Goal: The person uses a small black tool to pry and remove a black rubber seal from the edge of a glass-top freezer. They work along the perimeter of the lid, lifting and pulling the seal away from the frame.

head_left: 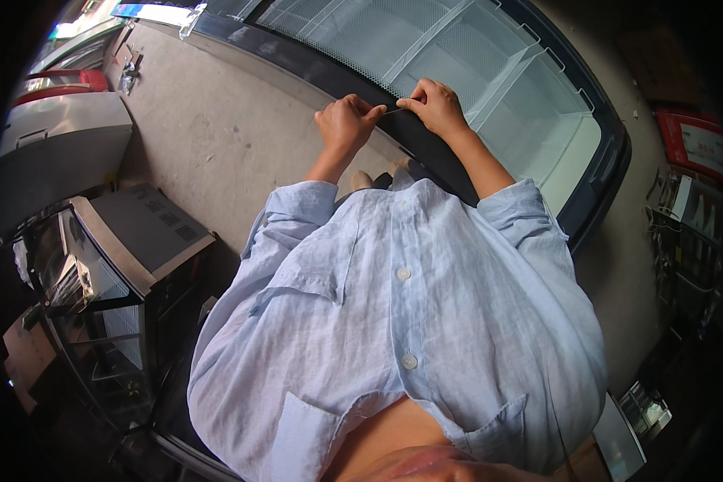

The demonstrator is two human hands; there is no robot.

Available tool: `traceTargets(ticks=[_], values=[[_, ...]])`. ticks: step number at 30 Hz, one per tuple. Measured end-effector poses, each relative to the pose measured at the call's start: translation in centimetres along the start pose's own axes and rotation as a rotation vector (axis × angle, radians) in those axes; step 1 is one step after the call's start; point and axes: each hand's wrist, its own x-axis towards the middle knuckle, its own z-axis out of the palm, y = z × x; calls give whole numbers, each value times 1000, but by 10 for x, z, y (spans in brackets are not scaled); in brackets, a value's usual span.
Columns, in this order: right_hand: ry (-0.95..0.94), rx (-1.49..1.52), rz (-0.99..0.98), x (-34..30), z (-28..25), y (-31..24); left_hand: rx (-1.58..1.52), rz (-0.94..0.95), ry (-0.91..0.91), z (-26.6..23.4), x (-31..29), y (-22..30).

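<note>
Between my two hands runs a short, thin strand (393, 111), pale and taut; whether it is thread or wire I cannot tell. My left hand (348, 124) is closed, its thumb and fingertips pinching one end. The other end is pinched by my right hand (435, 106), with the fingers curled in. Both hands are raised over the near edge of a large dark-framed chest freezer (616, 153). White wire mesh dividers (353, 36) show inside the freezer, beyond my hands.
Concrete floor (209, 136) stretches to the left of the freezer. A glass-fronted display cabinet (149, 229) with a dark top stands at the lower left. Farther left is a grey-white appliance (72, 124). A red-framed unit (699, 145) and dark racks (687, 233) stand at the right.
</note>
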Motion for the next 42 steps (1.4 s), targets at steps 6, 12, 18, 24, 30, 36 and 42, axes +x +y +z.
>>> traceTargets(ticks=[6,12,18,24,30,36,42], values=[[34,-62,-78,-22,-2,8,58,87,-12,3,-12,0],[-27,9,57,-11,-5,4,27,104,18,4,-2,2],[58,-97,-65,-27,-1,10,110,111,-29,5,-11,2],[19,-29,10,-25,-5,8,60,117,-3,9,-7,-1],[58,-68,-66,-16,0,5,93,59,-38,2,-9,-2],[-56,-24,10,-29,-13,14,51,108,15,11,-27,3],[-82,-32,-40,-10,-4,4,-22,-5,-15,3,-23,-5]])
